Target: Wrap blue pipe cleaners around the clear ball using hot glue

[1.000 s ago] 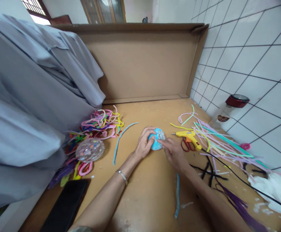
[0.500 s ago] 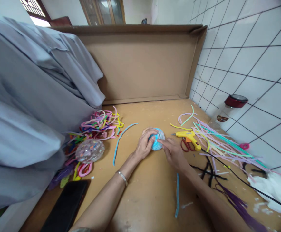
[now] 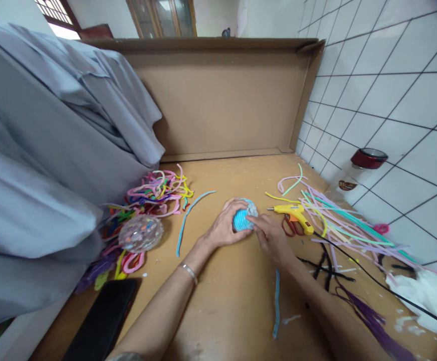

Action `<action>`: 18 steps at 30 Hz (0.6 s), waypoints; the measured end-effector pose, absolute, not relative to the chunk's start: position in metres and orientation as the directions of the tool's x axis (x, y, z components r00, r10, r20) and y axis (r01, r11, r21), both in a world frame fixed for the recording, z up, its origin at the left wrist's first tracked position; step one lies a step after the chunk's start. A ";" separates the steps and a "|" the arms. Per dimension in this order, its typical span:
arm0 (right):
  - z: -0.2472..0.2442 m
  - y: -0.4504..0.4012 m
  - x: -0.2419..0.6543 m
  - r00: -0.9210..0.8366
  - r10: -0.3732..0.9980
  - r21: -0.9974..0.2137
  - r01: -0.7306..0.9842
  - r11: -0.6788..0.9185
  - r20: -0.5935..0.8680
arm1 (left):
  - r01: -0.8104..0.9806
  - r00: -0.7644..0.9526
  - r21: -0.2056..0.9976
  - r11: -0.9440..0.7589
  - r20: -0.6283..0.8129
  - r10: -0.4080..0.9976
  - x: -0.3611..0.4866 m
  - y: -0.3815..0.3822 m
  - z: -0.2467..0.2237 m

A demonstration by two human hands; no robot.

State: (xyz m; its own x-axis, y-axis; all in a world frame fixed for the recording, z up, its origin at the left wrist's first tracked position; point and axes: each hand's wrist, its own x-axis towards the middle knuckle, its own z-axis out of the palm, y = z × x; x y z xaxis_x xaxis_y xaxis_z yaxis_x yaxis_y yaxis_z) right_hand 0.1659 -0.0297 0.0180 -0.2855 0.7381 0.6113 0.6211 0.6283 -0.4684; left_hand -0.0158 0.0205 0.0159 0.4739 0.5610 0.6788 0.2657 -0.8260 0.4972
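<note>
You are gripping the blue ribbed piece (image 3: 241, 220) in your left hand (image 3: 226, 225), its fingers wrapping around it, over the middle of the bench (image 3: 222, 311). Your right hand (image 3: 273, 235) is reaching a fingertip to its paler side; whether those fingers are pinching anything, I cannot tell. You are probably pressing or smoothing that side, so the next move is likely calling for a steady left grip and light, precise fingertip pressure.
</note>
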 end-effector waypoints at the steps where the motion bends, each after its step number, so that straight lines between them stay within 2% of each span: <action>1: 0.018 -0.030 0.166 -0.286 0.738 -0.468 0.621 0.628 0.611 | 0.273 0.482 0.493 -0.826 0.673 0.561 -0.016 0.021 0.015; 8: 0.016 -0.028 0.167 -0.294 0.725 -0.450 0.623 0.639 0.623 | 0.301 0.550 0.389 -0.871 0.675 0.492 -0.021 0.026 0.010; 18: 0.015 -0.027 0.168 -0.279 0.730 -0.470 0.612 0.636 0.624 | 0.341 0.579 0.338 -0.877 0.660 0.479 -0.020 0.027 0.007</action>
